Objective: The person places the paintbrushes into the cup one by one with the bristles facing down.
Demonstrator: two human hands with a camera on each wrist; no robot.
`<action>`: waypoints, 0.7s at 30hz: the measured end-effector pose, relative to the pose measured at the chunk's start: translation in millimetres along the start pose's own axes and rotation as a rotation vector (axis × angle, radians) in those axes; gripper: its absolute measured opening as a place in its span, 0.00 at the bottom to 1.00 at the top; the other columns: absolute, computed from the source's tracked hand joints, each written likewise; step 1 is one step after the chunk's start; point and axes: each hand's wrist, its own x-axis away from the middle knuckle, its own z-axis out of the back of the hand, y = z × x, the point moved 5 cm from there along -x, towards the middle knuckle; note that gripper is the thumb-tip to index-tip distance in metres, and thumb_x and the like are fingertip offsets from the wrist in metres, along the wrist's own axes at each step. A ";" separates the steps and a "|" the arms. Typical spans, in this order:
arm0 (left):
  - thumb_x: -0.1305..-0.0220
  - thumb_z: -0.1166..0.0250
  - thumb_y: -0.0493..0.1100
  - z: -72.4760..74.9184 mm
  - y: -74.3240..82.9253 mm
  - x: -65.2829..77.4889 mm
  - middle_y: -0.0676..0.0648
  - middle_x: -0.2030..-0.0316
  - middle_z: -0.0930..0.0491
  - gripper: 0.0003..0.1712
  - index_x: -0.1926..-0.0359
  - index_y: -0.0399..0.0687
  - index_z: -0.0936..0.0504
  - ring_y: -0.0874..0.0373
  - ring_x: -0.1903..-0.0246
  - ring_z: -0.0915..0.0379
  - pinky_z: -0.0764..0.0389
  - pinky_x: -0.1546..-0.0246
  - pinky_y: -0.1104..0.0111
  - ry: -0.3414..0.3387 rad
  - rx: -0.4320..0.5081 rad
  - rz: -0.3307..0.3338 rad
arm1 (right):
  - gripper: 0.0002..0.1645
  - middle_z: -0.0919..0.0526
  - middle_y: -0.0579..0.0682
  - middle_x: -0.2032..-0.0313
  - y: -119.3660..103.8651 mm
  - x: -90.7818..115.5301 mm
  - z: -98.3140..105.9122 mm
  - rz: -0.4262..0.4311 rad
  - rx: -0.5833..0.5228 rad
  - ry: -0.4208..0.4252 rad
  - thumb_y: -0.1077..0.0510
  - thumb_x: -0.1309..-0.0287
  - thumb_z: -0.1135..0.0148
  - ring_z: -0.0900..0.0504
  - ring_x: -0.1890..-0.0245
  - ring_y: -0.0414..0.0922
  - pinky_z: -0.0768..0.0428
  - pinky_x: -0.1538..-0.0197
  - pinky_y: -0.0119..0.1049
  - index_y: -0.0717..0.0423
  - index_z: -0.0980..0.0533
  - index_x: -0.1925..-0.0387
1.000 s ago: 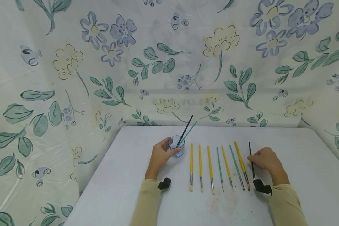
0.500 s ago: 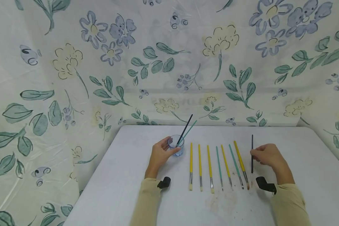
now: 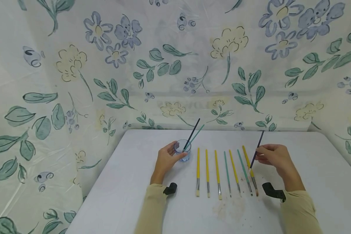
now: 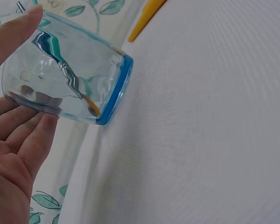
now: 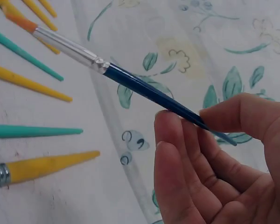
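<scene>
My left hand (image 3: 167, 161) grips a clear blue-tinted glass (image 3: 182, 156), thumb on one side and fingers on the other. Two paintbrushes lean inside it, a dark one (image 3: 192, 133) and a teal one (image 3: 197, 134); in the left wrist view, bristles (image 4: 91, 106) show near the glass's blue base. On the right, my right hand (image 3: 275, 157) pinches a dark blue paintbrush (image 5: 149, 91) between thumb and fingertips. Its orange bristles (image 5: 21, 21) point down and its handle slants up, over the row of brushes in the head view.
Between the hands, several yellow and teal paintbrushes lie in a row on the white table (image 3: 120, 201), including a thick yellow brush (image 3: 248, 162) nearest my right hand. Reddish smudges (image 3: 228, 208) mark the table in front of them. A flowered cloth (image 3: 163, 81) hangs behind.
My right hand has lifted the dark blue paintbrush off the table and tilted it, its bristle end swinging left over the thick yellow brush. My left hand stays on the glass.
</scene>
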 end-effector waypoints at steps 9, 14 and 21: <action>0.58 0.21 0.61 -0.7 3.0 1.0 0.46 0.36 0.24 0.52 0.33 0.48 0.28 0.51 0.33 0.29 0.26 0.33 0.62 -0.004 0.012 -0.001 | 0.30 0.15 0.45 0.63 -8.8 3.0 -6.5 0.049 -0.145 -0.001 0.49 0.32 0.43 0.13 0.67 0.33 0.11 0.58 0.29 0.69 0.30 0.40; 0.58 0.21 0.61 -1.0 2.6 2.0 0.46 0.36 0.24 0.52 0.33 0.49 0.28 0.51 0.33 0.29 0.26 0.33 0.62 -0.003 0.000 0.014 | 0.30 0.15 0.38 0.67 -17.1 6.7 -15.9 0.095 -0.193 -0.017 0.49 0.32 0.43 0.13 0.67 0.33 0.12 0.58 0.27 0.70 0.30 0.41; 0.57 0.21 0.60 0.7 2.0 1.5 0.46 0.37 0.23 0.50 0.33 0.48 0.27 0.51 0.34 0.28 0.26 0.33 0.62 0.014 -0.004 0.004 | 0.28 0.15 0.37 0.71 -39.4 3.7 -35.2 0.132 -0.275 -0.041 0.52 0.33 0.40 0.12 0.68 0.35 0.12 0.58 0.29 0.72 0.28 0.45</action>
